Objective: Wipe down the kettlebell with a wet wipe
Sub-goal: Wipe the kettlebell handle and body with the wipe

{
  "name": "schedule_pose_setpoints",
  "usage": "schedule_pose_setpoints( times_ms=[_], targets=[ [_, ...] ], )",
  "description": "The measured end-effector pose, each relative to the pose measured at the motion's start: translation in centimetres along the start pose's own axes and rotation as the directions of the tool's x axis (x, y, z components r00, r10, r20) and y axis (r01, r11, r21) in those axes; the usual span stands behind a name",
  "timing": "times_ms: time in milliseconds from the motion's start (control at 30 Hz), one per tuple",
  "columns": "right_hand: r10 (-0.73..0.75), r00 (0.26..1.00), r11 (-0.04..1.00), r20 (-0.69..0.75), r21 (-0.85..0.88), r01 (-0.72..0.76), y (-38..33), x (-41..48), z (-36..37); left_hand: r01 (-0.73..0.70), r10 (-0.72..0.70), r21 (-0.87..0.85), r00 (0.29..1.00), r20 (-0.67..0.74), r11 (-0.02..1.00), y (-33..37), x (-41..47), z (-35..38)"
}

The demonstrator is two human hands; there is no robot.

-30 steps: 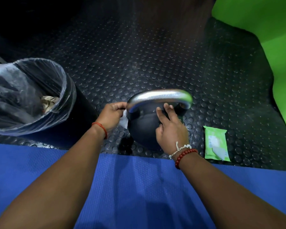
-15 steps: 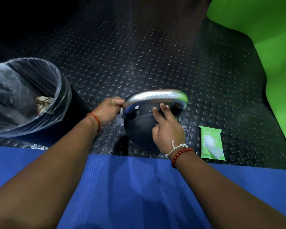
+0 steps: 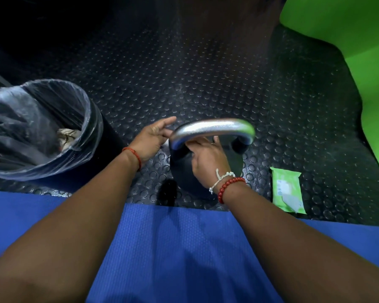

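While the round black, metal-handled kettlebell (image 3: 181,169) stands on the studded rubber floor (image 3: 184,73) at the blue mat's (image 3: 184,248) edge, right hand (image 3: 208,162) flat on its body, the left hand's (image 3: 151,138) straight fingers press a white wipe (image 3: 165,142) against it. Probably heavy, rigid, slick: grip the handle (image 3: 212,127).

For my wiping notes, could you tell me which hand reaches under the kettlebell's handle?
The right hand, wearing red beads; the left hand lies outside the kettlebell, fingers straight, beside its handle.
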State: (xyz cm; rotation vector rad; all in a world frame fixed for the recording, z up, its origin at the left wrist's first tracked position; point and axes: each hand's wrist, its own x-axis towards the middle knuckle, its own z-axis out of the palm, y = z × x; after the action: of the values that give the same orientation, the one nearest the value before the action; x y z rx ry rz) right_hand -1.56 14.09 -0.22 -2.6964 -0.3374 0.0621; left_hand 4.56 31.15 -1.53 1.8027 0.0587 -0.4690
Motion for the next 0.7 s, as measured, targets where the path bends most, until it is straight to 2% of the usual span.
schedule_pose_setpoints(
  times_ms=[133,267,400,533,700],
  targets=[
    [0.073,0.989,0.995,-0.127,0.075,-0.064,-0.3,-0.1,1.3,0.048,-0.143,-0.340,0.955,-0.260,0.939,-1.8,-2.2,1.2],
    [0.158,0.963,0.984,-0.218,0.118,-0.134,-1.0,0.6,2.0,0.112,-0.257,-0.447,0.926,-0.278,0.887,-3.4,-4.3,4.1],
    [0.180,0.940,0.980,-0.290,0.133,-0.146,-0.8,0.0,2.4,0.121,-0.276,-0.467,0.920,-0.279,0.876,-3.6,-4.9,5.2],
    [0.141,0.938,0.990,-0.318,0.047,-0.133,-0.5,-0.2,2.3,0.109,-0.258,-0.440,0.920,-0.294,0.891,-3.1,-5.2,5.3],
    [-0.008,0.934,0.993,-0.358,-0.113,-0.035,-0.8,-1.4,2.7,0.070,-0.209,-0.395,0.924,-0.320,0.916,-3.1,-5.5,5.6]
  ],
)
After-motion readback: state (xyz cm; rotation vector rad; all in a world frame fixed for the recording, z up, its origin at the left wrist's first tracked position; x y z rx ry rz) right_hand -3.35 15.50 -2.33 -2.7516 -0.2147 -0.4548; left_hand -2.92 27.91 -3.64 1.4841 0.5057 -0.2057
